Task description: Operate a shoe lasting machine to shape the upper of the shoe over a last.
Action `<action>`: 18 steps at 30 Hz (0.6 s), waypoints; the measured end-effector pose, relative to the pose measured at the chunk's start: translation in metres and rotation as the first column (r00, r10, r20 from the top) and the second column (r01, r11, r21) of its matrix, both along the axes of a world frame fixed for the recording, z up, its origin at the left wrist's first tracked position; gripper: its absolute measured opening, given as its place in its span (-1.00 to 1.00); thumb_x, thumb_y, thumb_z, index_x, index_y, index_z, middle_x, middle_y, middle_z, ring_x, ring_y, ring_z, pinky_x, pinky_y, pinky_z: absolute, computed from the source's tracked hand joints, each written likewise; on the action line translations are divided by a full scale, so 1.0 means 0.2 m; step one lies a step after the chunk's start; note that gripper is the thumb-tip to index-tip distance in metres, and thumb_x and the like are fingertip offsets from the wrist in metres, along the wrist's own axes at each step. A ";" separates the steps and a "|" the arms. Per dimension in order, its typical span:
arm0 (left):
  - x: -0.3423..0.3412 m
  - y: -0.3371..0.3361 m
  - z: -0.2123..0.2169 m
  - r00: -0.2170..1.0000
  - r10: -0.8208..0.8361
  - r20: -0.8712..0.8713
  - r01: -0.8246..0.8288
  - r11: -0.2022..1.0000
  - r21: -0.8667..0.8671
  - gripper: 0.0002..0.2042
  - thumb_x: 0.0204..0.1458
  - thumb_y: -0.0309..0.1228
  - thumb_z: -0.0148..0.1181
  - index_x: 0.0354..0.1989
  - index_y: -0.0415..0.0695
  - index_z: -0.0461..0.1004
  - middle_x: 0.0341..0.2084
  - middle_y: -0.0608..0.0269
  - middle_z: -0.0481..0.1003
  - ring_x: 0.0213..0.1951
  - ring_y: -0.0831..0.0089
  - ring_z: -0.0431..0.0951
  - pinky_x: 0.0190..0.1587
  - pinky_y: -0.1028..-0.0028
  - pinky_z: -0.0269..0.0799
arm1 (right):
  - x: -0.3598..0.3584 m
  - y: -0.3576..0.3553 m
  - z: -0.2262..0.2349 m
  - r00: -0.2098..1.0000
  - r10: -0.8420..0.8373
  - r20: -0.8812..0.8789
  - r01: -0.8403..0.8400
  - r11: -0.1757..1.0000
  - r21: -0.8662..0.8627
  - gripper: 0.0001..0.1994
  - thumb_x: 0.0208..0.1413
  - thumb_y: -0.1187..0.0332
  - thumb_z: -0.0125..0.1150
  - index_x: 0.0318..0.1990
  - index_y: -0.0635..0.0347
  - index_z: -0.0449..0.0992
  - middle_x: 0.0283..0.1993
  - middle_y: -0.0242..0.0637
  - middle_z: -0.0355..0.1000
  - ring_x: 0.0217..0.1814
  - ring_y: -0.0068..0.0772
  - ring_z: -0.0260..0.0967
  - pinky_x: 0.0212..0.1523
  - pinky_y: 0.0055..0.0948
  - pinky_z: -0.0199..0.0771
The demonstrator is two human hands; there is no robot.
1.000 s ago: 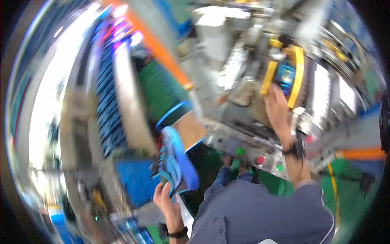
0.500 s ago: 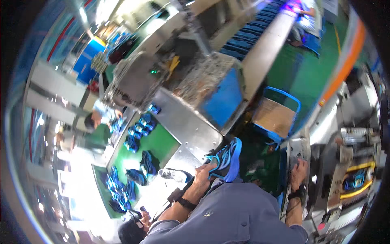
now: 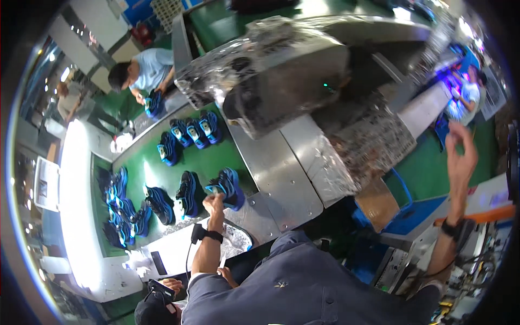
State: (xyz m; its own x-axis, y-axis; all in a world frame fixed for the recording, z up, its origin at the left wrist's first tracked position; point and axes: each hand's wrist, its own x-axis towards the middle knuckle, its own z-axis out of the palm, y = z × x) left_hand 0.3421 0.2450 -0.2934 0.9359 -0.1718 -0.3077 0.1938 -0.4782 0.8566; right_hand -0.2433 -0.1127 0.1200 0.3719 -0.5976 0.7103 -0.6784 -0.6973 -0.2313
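My left hand (image 3: 215, 203) is closed at the edge of a dark blue and black sneaker (image 3: 232, 188) with a bright blue sole. This sneaker is at the near right of a green table surface (image 3: 214, 160). To its left stand another dark sneaker (image 3: 187, 194) and a black and blue sneaker (image 3: 159, 206). Off to the far right my right hand (image 3: 461, 157) is raised with bent fingers, a gap between thumb and fingers, and nothing visible in it.
Several sneakers (image 3: 208, 127) stand in a row farther back, and more are heaped at the left. A foil-covered machine (image 3: 292, 76) rises beyond the metal plate (image 3: 287, 179). One co-worker (image 3: 154, 70) handles a shoe across the table; another person (image 3: 157, 309) is close at my left.
The sneaker in my left hand has moved leftward from in front of my body to the green table. My right hand has risen from beside the right-hand equipment, and the view has turned left.
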 end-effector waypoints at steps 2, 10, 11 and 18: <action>0.22 0.03 -0.09 0.958 -0.199 0.205 0.180 0.977 0.110 -0.72 -0.23 -0.28 0.40 -0.58 -0.27 0.51 -0.65 0.33 0.47 -0.57 0.54 0.37 -0.50 0.40 0.25 | 0.51 -0.24 0.31 0.971 0.088 -0.223 -0.129 0.976 -0.176 -0.65 0.19 0.46 0.32 0.14 0.19 0.55 0.03 -0.30 0.60 0.06 -0.36 0.52 0.18 -0.36 0.45; 0.37 0.04 -0.22 0.961 -0.198 0.191 0.152 0.961 0.231 -0.30 -0.05 -0.16 0.45 0.22 -0.27 0.35 -0.01 -0.21 0.54 0.04 -0.09 0.58 0.09 0.10 0.48 | 2.29 -0.59 0.63 0.744 0.288 -0.603 -0.555 0.769 -0.317 -0.20 -0.12 0.32 0.44 0.38 0.15 0.31 0.24 -0.06 0.43 0.27 -0.09 0.38 0.21 -0.22 0.47; 0.35 0.05 -0.22 0.950 -0.219 0.222 0.142 0.938 0.316 -0.27 -0.06 -0.14 0.46 0.25 -0.25 0.31 0.04 -0.20 0.52 0.07 -0.10 0.56 0.11 0.09 0.47 | 2.51 -0.63 0.63 0.689 0.351 -0.635 -0.650 0.687 -0.326 -0.19 -0.17 0.33 0.44 0.36 0.12 0.33 0.20 -0.10 0.45 0.26 -0.07 0.39 0.21 -0.23 0.47; 0.32 0.02 -0.26 0.985 -0.172 -0.001 0.159 0.911 0.381 -0.03 -0.08 -0.04 0.50 0.43 -0.31 0.14 0.26 -0.33 0.37 0.27 -0.17 0.41 0.30 0.13 0.32 | 2.90 -0.78 0.55 0.578 0.305 -0.757 -0.721 0.626 -0.299 -0.37 -0.27 0.26 0.53 0.06 0.11 0.43 -0.08 -0.20 0.46 0.00 -0.11 0.42 0.01 -0.24 0.47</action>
